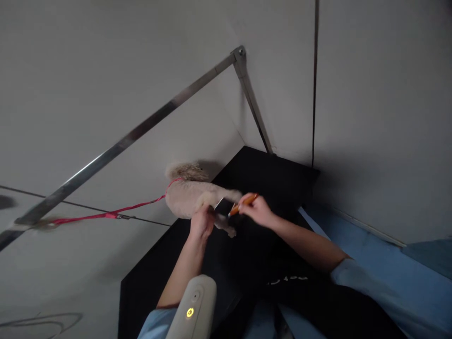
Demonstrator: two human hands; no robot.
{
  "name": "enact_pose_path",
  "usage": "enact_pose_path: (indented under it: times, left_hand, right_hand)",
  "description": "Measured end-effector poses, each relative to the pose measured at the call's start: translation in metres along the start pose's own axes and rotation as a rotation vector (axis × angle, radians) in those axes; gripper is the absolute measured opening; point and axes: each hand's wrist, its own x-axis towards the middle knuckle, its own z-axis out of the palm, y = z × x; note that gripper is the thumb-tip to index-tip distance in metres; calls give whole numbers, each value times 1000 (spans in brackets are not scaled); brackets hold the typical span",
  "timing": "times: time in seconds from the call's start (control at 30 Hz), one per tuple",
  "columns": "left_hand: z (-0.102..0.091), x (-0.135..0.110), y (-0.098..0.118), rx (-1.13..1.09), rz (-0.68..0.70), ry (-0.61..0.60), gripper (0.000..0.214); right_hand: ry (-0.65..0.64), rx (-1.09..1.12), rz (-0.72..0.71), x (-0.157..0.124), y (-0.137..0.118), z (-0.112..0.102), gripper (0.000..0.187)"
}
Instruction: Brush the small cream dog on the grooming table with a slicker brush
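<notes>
A small light-coated dog (183, 198), closely trimmed on the body with a fluffier tuft at its far end, is on the black table (261, 174). My left hand (202, 222) is closed around one of its legs; the fingers are partly hidden. In my right hand (260, 211) is a slicker brush (234, 210) with an orange handle. Its flat head is beside the leg, close to my left fingers; whether it touches the fur I cannot tell. A red leash (141, 205) loops round the dog's body.
A metal grooming arm (141, 132) slants over the table, and the leash runs to its lower left end. Pale walls (374, 117) stand behind the table. A white device with a yellow light (194, 306) is at the bottom, near my left arm.
</notes>
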Motion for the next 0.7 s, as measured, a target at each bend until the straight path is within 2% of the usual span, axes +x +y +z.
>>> enact_pose_path:
  times: [0.1,0.13,0.23,0.27,0.3,0.37,0.4,0.43,0.5,0.53,0.57,0.63,0.67,0.7]
  left_hand:
    - [-4,-4,0,-42,17,27,19]
    - [-5,-6,1,-52,25,37,19]
    - [-11,-12,1,-82,53,72,19]
    - [-13,-14,2,-99,73,89,18]
    - [-16,-16,3,-118,97,107,18]
    - [-19,-20,5,-151,135,135,20]
    - [-20,-22,6,-161,135,154,22]
    - [-21,-24,7,-163,121,175,24]
    - [-22,-29,7,-161,74,216,23]
    - [-23,-32,7,-166,53,230,21]
    - [-24,-35,6,-176,34,230,20]
    - [-25,-41,5,-204,9,191,21]
    - [-26,-44,4,-219,1,181,23]
    - [-27,-46,3,-229,-4,186,23]
  right_hand:
    - [225,-26,-97,-2,-1,2,31]
    - [219,-32,-117,-1,-1,2,31]
    - [-78,-10,-46,1,-3,3,33]
    - [-107,4,-36,2,-5,4,34]
    - [-58,14,-55,4,-6,4,34]
    - [136,19,-134,5,-8,4,32]
    - [159,10,-158,4,-9,6,31]
    - [92,-9,-153,3,-9,8,29]
    - [-160,-47,-84,1,-8,14,30]
    - [-223,-62,-61,1,-7,16,31]
    - [-199,-72,-65,1,-7,18,33]
    - [-3,-82,-122,1,-7,19,34]
    - [42,-88,-145,-1,-8,19,33]
    - [-2,-100,-147,-3,-8,19,32]
